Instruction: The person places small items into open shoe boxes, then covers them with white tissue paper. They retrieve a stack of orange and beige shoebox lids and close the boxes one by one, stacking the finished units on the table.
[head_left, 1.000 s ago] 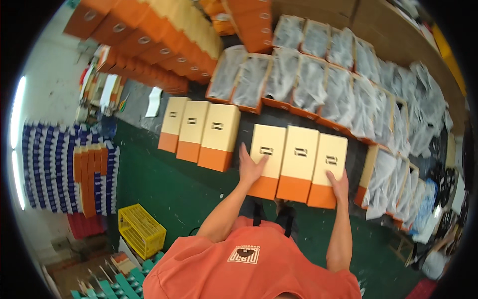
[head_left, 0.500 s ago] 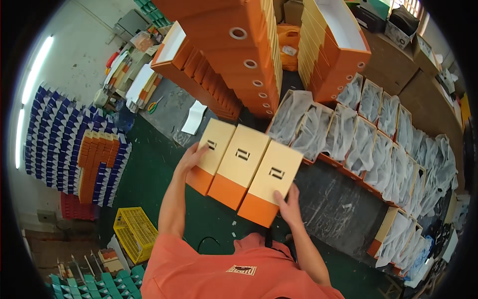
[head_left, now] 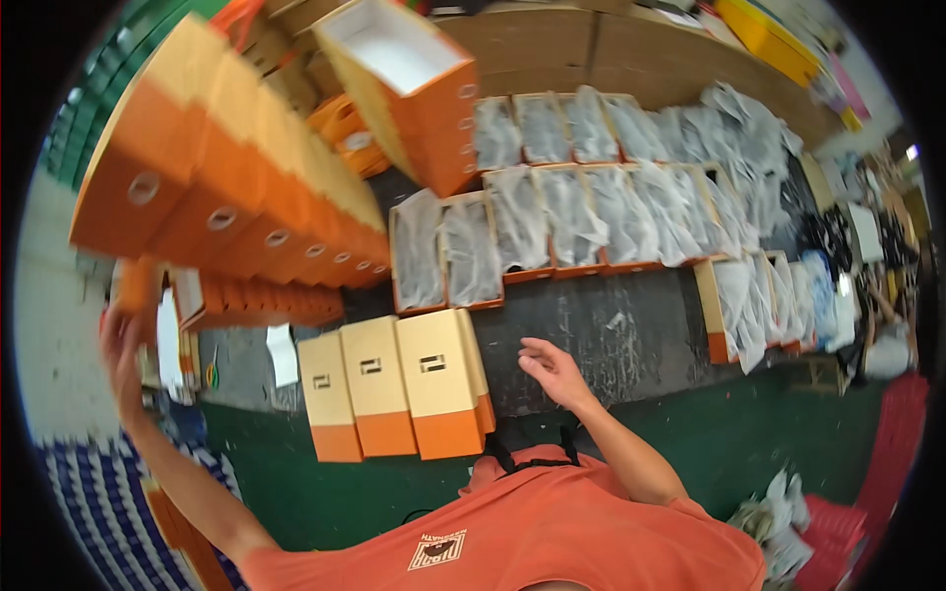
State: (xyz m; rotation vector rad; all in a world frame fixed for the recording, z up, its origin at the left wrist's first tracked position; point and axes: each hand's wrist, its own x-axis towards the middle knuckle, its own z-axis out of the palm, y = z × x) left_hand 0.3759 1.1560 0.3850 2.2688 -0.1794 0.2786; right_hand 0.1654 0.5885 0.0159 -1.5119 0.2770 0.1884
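Observation:
At the far left my left hand [head_left: 120, 340] is raised with its fingers closed about a blurred orange cardboard piece [head_left: 137, 286], beside a tall stack of orange-and-cream boxes [head_left: 207, 167]. The piece's exact kind is smeared by motion. My right hand [head_left: 554, 372] is held over the black tabletop with fingers stretched and nothing in it. Between the hands, at the table's front edge, several closed cream-and-orange shoe boxes [head_left: 434, 379] stand side by side, a dark logo on their cream faces. Neither hand touches them.
Open boxes stuffed with grey-white tissue [head_left: 552, 212] stand in rows across the table [head_left: 581, 330], with more at its right end. Another tall box stack [head_left: 414, 98] rises behind. White paper [head_left: 283, 355] and scissors [head_left: 212, 372] lie at left.
Both hands have let go of the row of boxes, which now stands at the table edge. My left hand has swung far left to the stack; my right hand has drawn off. The view has turned right.

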